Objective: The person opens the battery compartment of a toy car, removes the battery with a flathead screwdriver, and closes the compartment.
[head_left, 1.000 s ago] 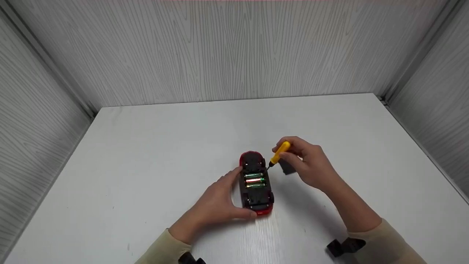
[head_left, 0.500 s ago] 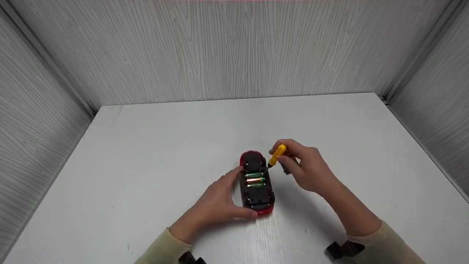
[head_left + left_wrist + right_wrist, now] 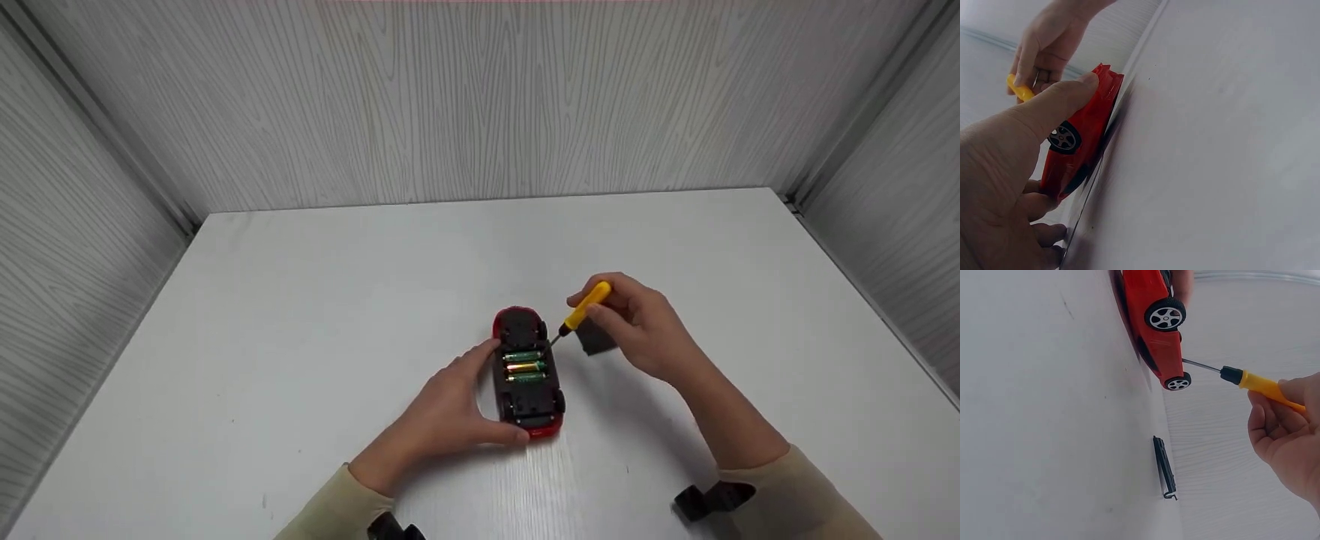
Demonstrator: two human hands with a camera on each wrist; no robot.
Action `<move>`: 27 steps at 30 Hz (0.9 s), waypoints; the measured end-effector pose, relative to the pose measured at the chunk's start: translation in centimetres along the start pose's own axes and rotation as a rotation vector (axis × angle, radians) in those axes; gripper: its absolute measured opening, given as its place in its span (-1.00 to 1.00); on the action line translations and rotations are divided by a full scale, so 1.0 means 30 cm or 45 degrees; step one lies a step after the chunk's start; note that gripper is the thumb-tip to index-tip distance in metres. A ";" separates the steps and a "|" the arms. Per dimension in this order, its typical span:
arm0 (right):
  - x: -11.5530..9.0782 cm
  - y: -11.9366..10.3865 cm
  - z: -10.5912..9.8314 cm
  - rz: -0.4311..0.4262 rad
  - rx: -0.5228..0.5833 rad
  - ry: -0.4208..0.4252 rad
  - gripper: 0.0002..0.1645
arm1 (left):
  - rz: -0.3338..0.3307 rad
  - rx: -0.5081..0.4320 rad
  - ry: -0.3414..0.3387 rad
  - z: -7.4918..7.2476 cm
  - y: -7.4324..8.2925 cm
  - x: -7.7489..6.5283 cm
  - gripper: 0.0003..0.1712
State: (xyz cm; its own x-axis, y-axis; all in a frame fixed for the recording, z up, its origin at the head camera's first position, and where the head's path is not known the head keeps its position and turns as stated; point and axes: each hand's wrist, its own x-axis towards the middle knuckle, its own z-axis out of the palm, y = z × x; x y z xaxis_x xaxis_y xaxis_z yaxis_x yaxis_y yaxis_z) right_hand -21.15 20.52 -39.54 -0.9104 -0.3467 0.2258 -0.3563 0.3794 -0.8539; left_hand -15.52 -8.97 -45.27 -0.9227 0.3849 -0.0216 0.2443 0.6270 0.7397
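Observation:
A red toy car lies upside down on the white table, its dark underside up. Three green-and-gold batteries sit side by side in its uncovered compartment. My left hand grips the car from the left, thumb at the near end and fingers along the side. My right hand pinches a yellow-handled screwdriver, its thin shaft slanting down to the compartment's right edge. Whether the tip touches a battery I cannot tell. In the right wrist view, the shaft meets the car's underside beside a wheel.
A black battery cover lies on the table right of the car, partly beneath my right hand in the head view. Grey wood-grain panels stand behind the white table and at both sides.
The screwdriver and right hand first dipped left toward the batteries, then moved back up and right, showing more of the black cover. My left hand and the car have hardly moved.

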 end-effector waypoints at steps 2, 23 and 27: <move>0.003 0.010 -0.006 0.003 0.054 0.001 -0.79 | 0.006 0.006 0.005 0.000 0.002 0.000 0.49; 0.012 0.066 -0.032 0.074 0.311 0.028 -0.71 | -0.009 -0.004 0.012 0.008 -0.003 0.005 0.50; 0.007 0.034 -0.037 0.019 0.235 0.078 -0.75 | -0.014 -0.004 0.005 0.004 0.000 0.005 0.51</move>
State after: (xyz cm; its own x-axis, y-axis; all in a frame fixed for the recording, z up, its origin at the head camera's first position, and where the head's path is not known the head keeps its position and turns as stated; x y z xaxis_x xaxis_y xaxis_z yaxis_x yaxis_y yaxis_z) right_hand -21.93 21.80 -39.83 -0.9284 -0.2873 0.2355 -0.3030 0.2187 -0.9276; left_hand -15.61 -8.83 -45.36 -0.9266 0.3751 -0.0270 0.2332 0.6293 0.7413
